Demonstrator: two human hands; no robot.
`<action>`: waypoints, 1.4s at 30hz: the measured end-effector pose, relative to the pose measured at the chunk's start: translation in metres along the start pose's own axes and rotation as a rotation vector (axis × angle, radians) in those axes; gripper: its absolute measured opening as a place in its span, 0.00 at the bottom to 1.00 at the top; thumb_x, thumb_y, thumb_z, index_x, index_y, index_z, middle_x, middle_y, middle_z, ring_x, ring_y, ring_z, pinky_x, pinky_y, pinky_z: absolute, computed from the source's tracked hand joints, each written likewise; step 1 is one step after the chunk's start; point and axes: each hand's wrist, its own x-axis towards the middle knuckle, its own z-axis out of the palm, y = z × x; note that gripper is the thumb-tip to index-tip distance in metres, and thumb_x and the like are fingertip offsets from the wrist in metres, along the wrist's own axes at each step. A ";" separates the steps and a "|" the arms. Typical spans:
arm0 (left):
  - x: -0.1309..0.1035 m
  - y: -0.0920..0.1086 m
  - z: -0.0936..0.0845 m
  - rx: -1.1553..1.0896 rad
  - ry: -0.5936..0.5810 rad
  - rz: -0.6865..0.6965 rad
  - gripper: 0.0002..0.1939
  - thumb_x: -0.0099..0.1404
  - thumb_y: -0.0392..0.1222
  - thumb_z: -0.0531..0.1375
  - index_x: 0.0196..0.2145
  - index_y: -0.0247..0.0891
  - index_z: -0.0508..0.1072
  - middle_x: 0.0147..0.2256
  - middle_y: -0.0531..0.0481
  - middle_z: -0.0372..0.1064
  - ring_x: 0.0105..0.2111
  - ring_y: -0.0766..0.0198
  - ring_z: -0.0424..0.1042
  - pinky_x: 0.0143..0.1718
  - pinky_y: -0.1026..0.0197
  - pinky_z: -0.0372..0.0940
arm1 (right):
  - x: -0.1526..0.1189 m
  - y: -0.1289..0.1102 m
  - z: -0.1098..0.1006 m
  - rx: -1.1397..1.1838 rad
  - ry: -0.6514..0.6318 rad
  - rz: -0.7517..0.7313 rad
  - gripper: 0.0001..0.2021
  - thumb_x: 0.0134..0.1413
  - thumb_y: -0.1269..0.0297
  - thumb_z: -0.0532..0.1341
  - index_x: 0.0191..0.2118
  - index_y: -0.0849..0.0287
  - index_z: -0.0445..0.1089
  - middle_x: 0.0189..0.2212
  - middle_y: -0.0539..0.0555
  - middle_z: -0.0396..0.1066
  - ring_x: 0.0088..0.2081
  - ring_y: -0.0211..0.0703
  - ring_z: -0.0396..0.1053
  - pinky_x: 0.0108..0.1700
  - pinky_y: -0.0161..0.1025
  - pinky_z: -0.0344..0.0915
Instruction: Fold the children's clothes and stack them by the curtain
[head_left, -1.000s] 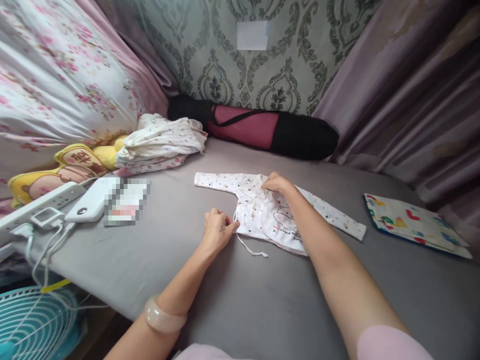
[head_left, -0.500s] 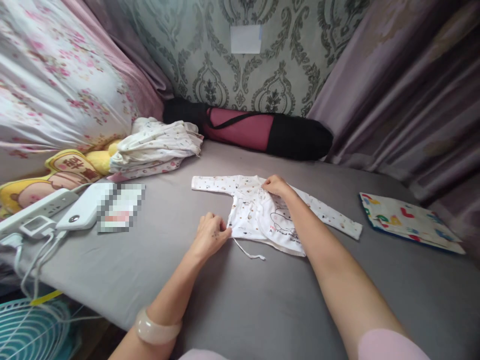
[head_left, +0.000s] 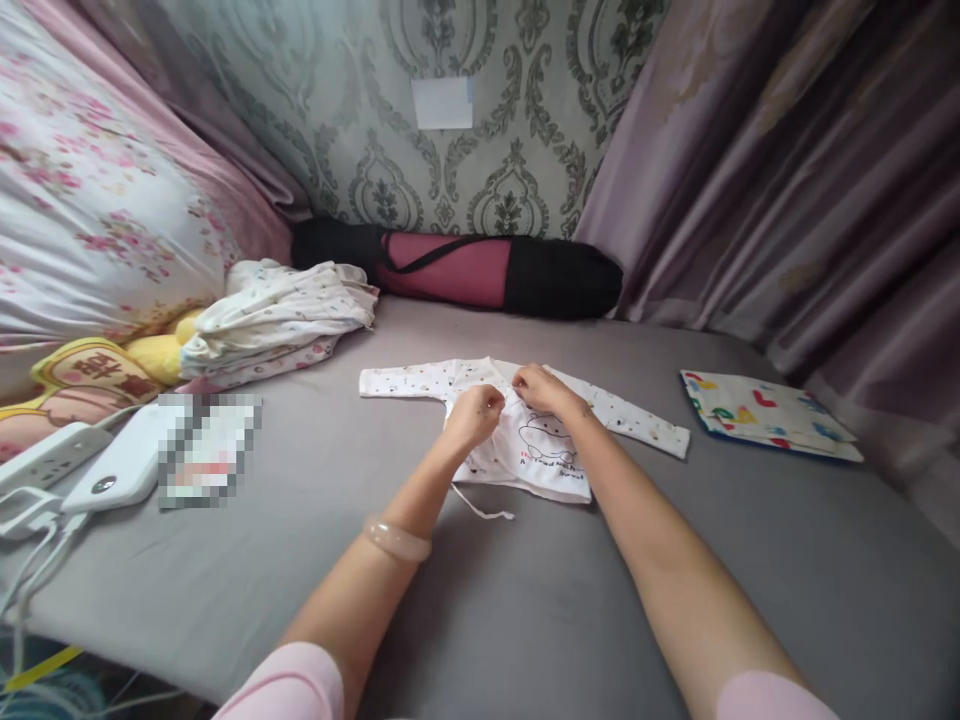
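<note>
A small white baby shirt (head_left: 555,470) with a printed pattern and a cartoon drawing lies spread on the grey sheet (head_left: 300,560), its sleeves out to both sides. My left hand (head_left: 478,412) is closed over the middle of its front, fingertips pinched; what they hold is too small to make out. Just to the right, my right hand (head_left: 541,388) is closed at the upper front, its fingers on the shirt near the neckline. A thin white tie string (head_left: 484,514) trails from the shirt's lower left edge.
Folded patterned clothes (head_left: 277,315) and a yellow plush (head_left: 90,390) lie at the left, near a power strip (head_left: 52,460) and a white power bank (head_left: 127,465). A black and red long bag (head_left: 450,270) rests by the wall. A colourful cloth item (head_left: 765,415) is at the right.
My left hand has moved from the shirt's lower left corner up to its middle, close to my right hand. My right hand stays near the neckline. The view has shifted slightly to the right.
</note>
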 end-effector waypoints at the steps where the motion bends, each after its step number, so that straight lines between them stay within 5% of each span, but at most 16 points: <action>1: 0.005 -0.002 0.008 0.014 0.022 -0.040 0.10 0.62 0.37 0.55 0.35 0.35 0.77 0.32 0.46 0.74 0.32 0.61 0.71 0.35 0.62 0.62 | -0.001 -0.001 0.000 -0.013 -0.001 0.017 0.08 0.57 0.69 0.59 0.41 0.60 0.73 0.45 0.58 0.69 0.43 0.41 0.68 0.45 0.33 0.60; 10: 0.014 -0.017 0.031 0.129 0.119 -0.129 0.11 0.57 0.45 0.62 0.32 0.33 0.76 0.34 0.41 0.73 0.41 0.55 0.70 0.42 0.59 0.61 | 0.004 0.006 -0.004 -0.028 -0.051 -0.044 0.13 0.56 0.67 0.60 0.47 0.60 0.68 0.44 0.57 0.71 0.44 0.43 0.67 0.42 0.33 0.60; 13: 0.013 -0.017 0.033 0.171 0.124 -0.116 0.11 0.56 0.45 0.63 0.31 0.33 0.77 0.35 0.40 0.73 0.43 0.53 0.69 0.44 0.58 0.61 | 0.009 0.006 -0.003 -0.039 -0.080 -0.060 0.11 0.51 0.69 0.62 0.42 0.59 0.72 0.43 0.57 0.72 0.41 0.43 0.69 0.39 0.32 0.60; 20: 0.012 -0.016 0.029 0.037 0.091 -0.143 0.06 0.55 0.41 0.62 0.27 0.35 0.74 0.25 0.49 0.70 0.35 0.60 0.70 0.36 0.63 0.61 | 0.008 0.005 -0.006 -0.006 -0.047 -0.077 0.09 0.47 0.69 0.60 0.37 0.58 0.72 0.43 0.57 0.72 0.39 0.43 0.69 0.37 0.32 0.60; 27: 0.011 -0.017 0.023 -0.030 0.089 -0.192 0.03 0.61 0.39 0.57 0.30 0.38 0.69 0.30 0.49 0.72 0.33 0.61 0.70 0.32 0.63 0.61 | 0.007 0.013 -0.005 0.167 0.037 -0.035 0.13 0.46 0.69 0.59 0.41 0.59 0.68 0.36 0.54 0.73 0.36 0.41 0.68 0.35 0.32 0.60; 36: 0.004 -0.016 0.025 0.183 0.070 -0.091 0.14 0.62 0.32 0.51 0.46 0.36 0.64 0.37 0.42 0.71 0.39 0.54 0.70 0.38 0.57 0.61 | 0.014 0.016 0.026 0.266 0.224 0.009 0.12 0.50 0.69 0.59 0.42 0.61 0.70 0.42 0.56 0.72 0.44 0.41 0.68 0.48 0.36 0.62; 42: 0.000 -0.010 0.016 0.438 0.115 0.168 0.13 0.63 0.32 0.53 0.46 0.33 0.67 0.45 0.35 0.65 0.47 0.49 0.64 0.48 0.51 0.60 | -0.012 0.024 0.016 0.357 0.211 -0.022 0.19 0.56 0.71 0.53 0.54 0.61 0.65 0.51 0.58 0.68 0.41 0.38 0.70 0.46 0.37 0.65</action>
